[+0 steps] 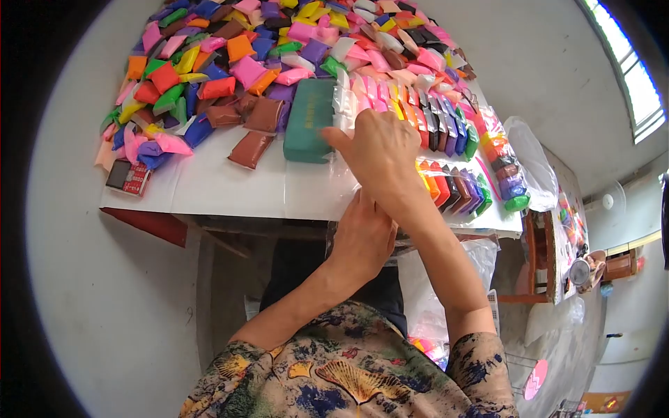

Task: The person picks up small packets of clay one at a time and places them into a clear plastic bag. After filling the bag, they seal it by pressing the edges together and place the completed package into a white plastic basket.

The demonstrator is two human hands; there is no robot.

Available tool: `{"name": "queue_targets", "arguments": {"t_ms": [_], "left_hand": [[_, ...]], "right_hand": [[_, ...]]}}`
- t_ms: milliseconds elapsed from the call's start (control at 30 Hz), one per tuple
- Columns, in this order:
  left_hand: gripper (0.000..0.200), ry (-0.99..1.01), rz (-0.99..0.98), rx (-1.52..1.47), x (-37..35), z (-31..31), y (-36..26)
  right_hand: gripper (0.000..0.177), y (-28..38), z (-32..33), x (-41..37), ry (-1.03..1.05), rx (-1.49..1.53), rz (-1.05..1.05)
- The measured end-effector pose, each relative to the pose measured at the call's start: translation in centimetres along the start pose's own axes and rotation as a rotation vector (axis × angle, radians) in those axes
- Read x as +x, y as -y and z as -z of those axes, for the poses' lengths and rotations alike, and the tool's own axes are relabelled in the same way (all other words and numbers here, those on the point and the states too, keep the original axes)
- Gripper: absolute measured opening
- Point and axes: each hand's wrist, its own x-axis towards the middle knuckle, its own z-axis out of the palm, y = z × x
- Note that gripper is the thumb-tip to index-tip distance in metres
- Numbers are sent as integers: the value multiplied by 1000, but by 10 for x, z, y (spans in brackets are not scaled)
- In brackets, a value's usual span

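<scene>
My right hand [382,150] is over the middle of the table, its fingers curled down and its thumb stretched left toward a green box [309,120]. What its fingers hold, if anything, is hidden. Below it, at the table's front edge, my left hand [366,233] is closed, with clear plastic around it; its grip is hidden by the right wrist. Beside the right hand stand an upper row of coloured packets [444,125] and a lower row [456,188], both in clear wrapping.
A large heap of coloured packets [240,47] covers the back and left of the white table [230,191]. A brown packet [251,149] lies left of the box, a small red-and-black box [129,177] at the left corner. A filled clear bag [506,164] lies at right.
</scene>
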Motion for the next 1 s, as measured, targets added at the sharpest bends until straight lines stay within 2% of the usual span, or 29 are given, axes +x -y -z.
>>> {"name": "queue_targets", "arguments": {"t_ms": [67, 133, 233, 433, 533, 567, 600, 633, 700, 800, 867, 1000], "left_hand": [[31, -25, 3, -7, 1, -3, -1], [30, -4, 26, -25, 3, 0, -3], [32, -8, 31, -20, 4, 1, -5], [36, -60, 47, -2, 6, 1, -10], [41, 17, 119, -21, 6, 2, -9], [44, 53, 146, -30, 6, 3, -7], [47, 42, 138, -40, 6, 3, -6], [49, 30, 131, -49, 6, 3, -5], [58, 59, 156, -81, 6, 8, -5], [58, 128, 152, -153, 10, 19, -2], [63, 77, 74, -183, 9, 13, 6], [66, 13, 24, -251, 10, 17, 5]], "right_hand": [[29, -4, -4, 3, -7, -16, -2], [21, -7, -4, 4, -3, -52, 11], [40, -9, -2, 9, 74, -46, -1], [36, -14, 1, 7, 97, -34, -1], [37, -11, 20, 2, 85, -1, -119], [39, -11, 31, -5, -10, 20, -166], [41, -14, 44, -14, -84, 69, -186], [39, -26, 45, -25, -282, 181, -140], [22, -36, 59, -55, -427, 502, -79], [29, -38, 68, -105, -339, 1020, -265], [32, -38, 55, -127, -328, 1203, -330], [35, -40, 29, -144, -280, 1282, -435]]}}
